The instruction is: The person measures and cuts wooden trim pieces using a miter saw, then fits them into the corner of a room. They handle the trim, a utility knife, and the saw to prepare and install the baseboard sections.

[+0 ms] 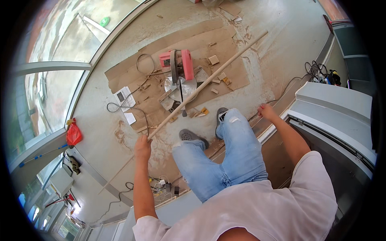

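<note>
While the head view looks straight down past blue-jeaned legs to a dusty floor [281, 36], these things show:

Left hand: the left hand [142, 146] is closed around a long wooden strip [209, 80], gripping it near its lower part.
Wooden strip: it runs up and to the right from that hand, crossing the round base of a red chop saw [179, 68], and a shorter length carries on down and to the left behind the hand.
Chop saw: ahead of the left hand, standing on cardboard sheets [193, 40] strewn with small wood offcuts [213, 59].
Right hand: the right hand [266, 111] rests on the edge of a pale ledge [277, 126]; whether it grips or merely leans, I cannot tell.
Beside the right hand: a grey cabinet [337, 104] lies just to its right.
Left of the left hand: a red bag [73, 133] hangs well apart.
</note>
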Motion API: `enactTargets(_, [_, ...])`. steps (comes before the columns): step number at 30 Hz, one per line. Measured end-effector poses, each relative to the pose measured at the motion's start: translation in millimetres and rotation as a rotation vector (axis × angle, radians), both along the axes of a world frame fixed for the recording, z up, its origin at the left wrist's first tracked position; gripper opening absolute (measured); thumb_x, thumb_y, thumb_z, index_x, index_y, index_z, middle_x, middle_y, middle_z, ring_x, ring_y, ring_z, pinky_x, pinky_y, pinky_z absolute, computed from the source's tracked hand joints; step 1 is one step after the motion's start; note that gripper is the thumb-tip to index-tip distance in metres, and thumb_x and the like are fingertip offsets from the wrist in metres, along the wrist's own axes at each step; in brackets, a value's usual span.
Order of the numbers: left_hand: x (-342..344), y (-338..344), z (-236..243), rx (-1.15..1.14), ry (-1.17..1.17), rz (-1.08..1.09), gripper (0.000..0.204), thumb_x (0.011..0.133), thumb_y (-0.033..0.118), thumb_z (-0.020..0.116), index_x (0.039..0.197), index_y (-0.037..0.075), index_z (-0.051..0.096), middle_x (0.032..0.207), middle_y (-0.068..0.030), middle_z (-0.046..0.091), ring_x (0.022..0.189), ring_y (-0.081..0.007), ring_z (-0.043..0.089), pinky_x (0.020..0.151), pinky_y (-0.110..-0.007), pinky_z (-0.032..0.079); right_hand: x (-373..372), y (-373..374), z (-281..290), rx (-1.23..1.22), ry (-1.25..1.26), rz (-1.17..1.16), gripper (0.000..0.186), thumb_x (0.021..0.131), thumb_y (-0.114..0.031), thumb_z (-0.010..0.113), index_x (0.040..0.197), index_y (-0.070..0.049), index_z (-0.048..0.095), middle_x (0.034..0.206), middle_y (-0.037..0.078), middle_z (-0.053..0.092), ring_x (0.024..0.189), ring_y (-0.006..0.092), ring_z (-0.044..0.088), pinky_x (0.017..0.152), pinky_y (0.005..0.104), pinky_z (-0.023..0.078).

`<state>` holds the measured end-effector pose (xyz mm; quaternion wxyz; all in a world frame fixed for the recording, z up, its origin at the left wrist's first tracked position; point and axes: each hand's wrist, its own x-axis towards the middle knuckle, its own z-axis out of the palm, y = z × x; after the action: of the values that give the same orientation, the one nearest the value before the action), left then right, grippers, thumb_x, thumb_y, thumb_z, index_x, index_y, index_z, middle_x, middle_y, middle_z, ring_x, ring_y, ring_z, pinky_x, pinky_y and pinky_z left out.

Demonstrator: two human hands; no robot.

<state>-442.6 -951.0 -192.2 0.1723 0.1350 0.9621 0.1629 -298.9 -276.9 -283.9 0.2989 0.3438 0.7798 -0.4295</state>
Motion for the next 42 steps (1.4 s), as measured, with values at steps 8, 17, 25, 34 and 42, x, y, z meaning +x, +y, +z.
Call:
enactTargets(8, [-2.4,-78.1,-261.9,-0.099,0.035,-0.039,0.019,0.084,0.008,0.069,0.097,0.002,0.057,0.097,-0.0181,0.062,0.094,-0.0404,0.058,0.079,-0.050,0.047,-112.7,-83.9,-276.6,-0.059,0.076,0.417,0.026,0.095,-0.022,0.060,0.090,0.002,0.068,0.075,0.012,0.071,0.066,0.0200,0.070,0.064,0.0361,0.055])
enactTargets(17, [-13.3,-135.4,-402.3,-0.129,0.131,0.070,0.017,0.085,0.005,0.067,0.099,0.004,0.056,0.097,-0.0166,0.059,0.095,-0.0407,0.056,0.079,-0.050,0.046,-147.9,-227.6,-370.9,-0.274,0.205,0.836,0.031,0.095,-0.030,0.060,0.092,-0.002,0.071,0.080,0.012,0.073,0.071,0.0225,0.069,0.070,0.0380,0.055])
enactTargets(25, [-25.9,-158.0,-426.1,-0.263,0.273,0.142,0.022,0.084,0.009,0.071,0.101,0.005,0.059,0.097,-0.0156,0.060,0.096,-0.0382,0.059,0.080,-0.048,0.048,-93.6,-313.5,-401.9,-0.543,0.340,0.794,0.047,0.092,-0.045,0.066,0.110,-0.001,0.067,0.082,0.012,0.071,0.074,0.0232,0.068,0.068,0.0394,0.052])
enactTargets(34, [-95.2,67.7,-424.0,0.026,0.559,-0.047,0.035,0.079,0.017,0.075,0.110,0.007,0.061,0.100,-0.0126,0.064,0.098,-0.0340,0.061,0.085,-0.045,0.048,-93.8,-415.5,-419.4,-0.844,0.257,-0.019,0.034,0.091,-0.020,0.071,0.108,0.001,0.051,0.089,0.009,0.062,0.073,0.0178,0.065,0.065,0.0317,0.053])
enactTargets(42, [-100.9,73.0,-426.9,-0.055,0.570,-0.120,0.018,0.080,0.004,0.063,0.096,0.008,0.057,0.095,-0.0102,0.061,0.092,-0.0322,0.060,0.080,-0.043,0.046,-111.9,-383.7,-400.8,-0.849,0.227,0.273,0.037,0.088,-0.006,0.063,0.116,0.003,0.041,0.082,0.009,0.063,0.067,0.0165,0.065,0.060,0.0314,0.055])
